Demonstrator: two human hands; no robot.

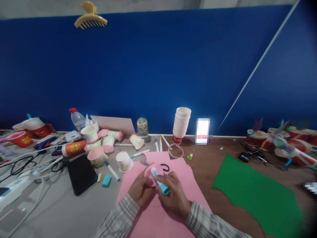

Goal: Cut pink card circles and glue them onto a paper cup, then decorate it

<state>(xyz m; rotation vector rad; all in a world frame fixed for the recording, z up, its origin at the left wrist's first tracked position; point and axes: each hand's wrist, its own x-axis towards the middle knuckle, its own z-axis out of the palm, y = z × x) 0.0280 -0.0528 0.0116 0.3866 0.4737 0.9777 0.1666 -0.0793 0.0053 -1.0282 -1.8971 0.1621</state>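
My left hand (142,190) is closed on a small rounded piece of pink paper (148,172), pinched at its edge. In my right hand (174,195) is a white and blue glue stick (158,180), slanted with one end against the pink piece. Both hands are over large pink paper sheets (180,218). Just beyond them, a black scissors handle (165,167) shows on the sheet, and the rest of the scissors is mostly hidden. To the left of the sheets stands a white paper cup (123,162).
Left lie a black tablet-like slab (82,173), a blue eraser (106,180), a marker (112,171) and several pink-covered cups (97,157). A tall cup stack (181,125) and a tape ring (175,151) are behind. Green paper (257,195) and decorated cups (289,150) are right.
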